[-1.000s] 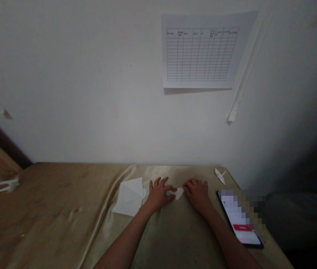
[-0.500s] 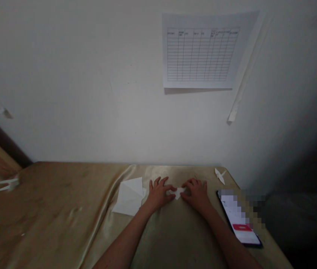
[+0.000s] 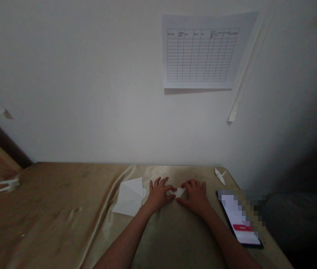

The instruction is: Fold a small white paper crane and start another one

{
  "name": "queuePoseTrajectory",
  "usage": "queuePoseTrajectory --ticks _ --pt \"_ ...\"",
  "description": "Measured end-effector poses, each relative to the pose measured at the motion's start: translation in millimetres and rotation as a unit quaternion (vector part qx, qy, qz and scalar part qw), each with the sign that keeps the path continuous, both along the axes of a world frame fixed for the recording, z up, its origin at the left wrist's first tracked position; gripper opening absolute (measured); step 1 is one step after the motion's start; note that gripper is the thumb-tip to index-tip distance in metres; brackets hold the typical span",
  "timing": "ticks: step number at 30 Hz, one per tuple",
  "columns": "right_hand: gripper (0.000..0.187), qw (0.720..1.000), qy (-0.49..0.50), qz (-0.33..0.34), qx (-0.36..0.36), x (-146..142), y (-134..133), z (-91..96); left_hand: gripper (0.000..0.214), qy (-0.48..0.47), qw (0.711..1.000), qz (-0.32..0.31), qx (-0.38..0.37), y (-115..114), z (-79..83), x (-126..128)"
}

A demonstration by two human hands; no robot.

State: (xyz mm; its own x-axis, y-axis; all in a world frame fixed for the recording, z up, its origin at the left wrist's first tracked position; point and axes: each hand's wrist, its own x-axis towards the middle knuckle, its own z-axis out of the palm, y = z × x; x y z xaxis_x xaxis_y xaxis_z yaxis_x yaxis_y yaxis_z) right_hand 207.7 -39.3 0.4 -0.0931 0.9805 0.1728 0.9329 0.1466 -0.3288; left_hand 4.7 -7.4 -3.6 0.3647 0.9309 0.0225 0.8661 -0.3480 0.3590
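Note:
A small folded piece of white paper (image 3: 179, 192) lies on the cloth between my two hands. My left hand (image 3: 160, 194) pinches its left edge with thumb and forefinger, the other fingers spread. At the paper's right side is my right hand (image 3: 196, 196), its forefinger and thumb closed around that side, the thumb tip at the lower edge. Left of my left hand lie creased sheets of white paper (image 3: 129, 196), partly stacked. To the right sits a folded paper crane (image 3: 219, 176).
A phone (image 3: 238, 220) with a lit screen lies at the table's right edge. Gold satin cloth (image 3: 57, 209) covers the table. More folded white paper (image 3: 7, 184) rests at the far left. A printed table sheet (image 3: 202, 54) hangs on the wall behind.
My right thumb has slid left and down along the small folded paper's lower edge, covering its bottom point. My left hand has hardly moved.

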Motion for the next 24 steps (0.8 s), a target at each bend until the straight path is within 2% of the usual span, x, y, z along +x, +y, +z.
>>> queuePoseTrajectory --ticks 12,24 --pt "0.025 1.0 -0.008 -0.014 0.016 3 8 -10.4 0.034 -0.005 1.0 0.003 -0.006 0 2.3 1" --pt "0.025 0.999 -0.006 -0.048 0.014 6 17 -11.1 0.036 -0.009 1.0 0.005 -0.004 0 3.0 2"
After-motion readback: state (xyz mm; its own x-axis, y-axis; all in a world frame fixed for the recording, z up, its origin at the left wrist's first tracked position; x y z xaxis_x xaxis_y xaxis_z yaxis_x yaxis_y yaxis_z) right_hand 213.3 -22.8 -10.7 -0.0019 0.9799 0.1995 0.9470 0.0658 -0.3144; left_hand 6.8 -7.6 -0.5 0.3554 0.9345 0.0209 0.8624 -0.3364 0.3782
